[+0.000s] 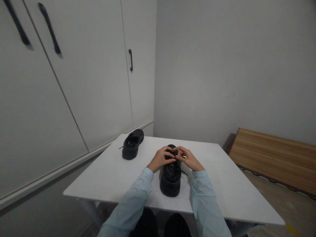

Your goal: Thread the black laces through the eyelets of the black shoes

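A black lace-up shoe [170,182] stands on the white table in front of me, its toe pointing away and its heel toward me. Over the front of its opening, my left hand [163,158] and my right hand [187,158] meet with fingertips close together. Both hands pinch at the black shoelace [181,171], whose loose end trails off to the right side of the shoe. The exact grip of each fingertip on the lace is too small to make out fully. The fingers cover part of the tongue and eyelets.
A second black shoe [130,148] rests at the table's far left corner, a lace end sticking out leftward. White cabinets [98,82] with black handles line the left side. A wooden panel [274,158] leans by the wall at right. The white table [106,177] ends just before my knees.
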A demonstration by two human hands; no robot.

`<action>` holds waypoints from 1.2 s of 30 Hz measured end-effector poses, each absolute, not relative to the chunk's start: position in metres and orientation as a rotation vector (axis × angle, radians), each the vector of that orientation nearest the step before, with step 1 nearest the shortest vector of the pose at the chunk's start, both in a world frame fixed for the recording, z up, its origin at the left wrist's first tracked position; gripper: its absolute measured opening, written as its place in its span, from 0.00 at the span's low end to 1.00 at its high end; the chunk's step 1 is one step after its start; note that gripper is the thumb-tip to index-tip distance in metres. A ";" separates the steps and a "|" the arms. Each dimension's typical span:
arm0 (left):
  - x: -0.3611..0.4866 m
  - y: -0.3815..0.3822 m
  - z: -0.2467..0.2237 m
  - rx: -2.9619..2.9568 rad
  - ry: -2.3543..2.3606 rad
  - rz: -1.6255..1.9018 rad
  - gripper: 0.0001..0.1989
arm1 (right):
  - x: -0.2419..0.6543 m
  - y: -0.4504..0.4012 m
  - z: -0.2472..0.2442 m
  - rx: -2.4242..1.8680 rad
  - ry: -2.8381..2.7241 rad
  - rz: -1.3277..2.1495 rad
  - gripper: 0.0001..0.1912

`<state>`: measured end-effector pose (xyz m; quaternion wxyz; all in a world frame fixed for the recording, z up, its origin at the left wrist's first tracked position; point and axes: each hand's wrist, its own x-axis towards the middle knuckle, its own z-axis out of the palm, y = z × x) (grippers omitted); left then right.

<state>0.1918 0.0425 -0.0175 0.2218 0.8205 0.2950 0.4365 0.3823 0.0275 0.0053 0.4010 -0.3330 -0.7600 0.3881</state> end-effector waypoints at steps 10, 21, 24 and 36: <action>0.196 0.040 -0.018 2.250 0.855 1.213 0.05 | 0.379 0.028 0.004 -0.889 -1.880 1.004 0.24; 0.195 0.035 -0.011 2.196 0.836 1.209 0.05 | 0.385 0.031 -0.002 -1.046 -1.903 0.632 0.32; 0.196 0.034 -0.010 2.187 0.821 1.217 0.05 | 0.386 0.029 -0.003 -1.022 -1.936 0.709 0.37; 0.187 0.034 0.000 1.690 0.665 1.345 0.12 | 0.386 0.031 -0.006 -0.887 -1.892 1.076 0.37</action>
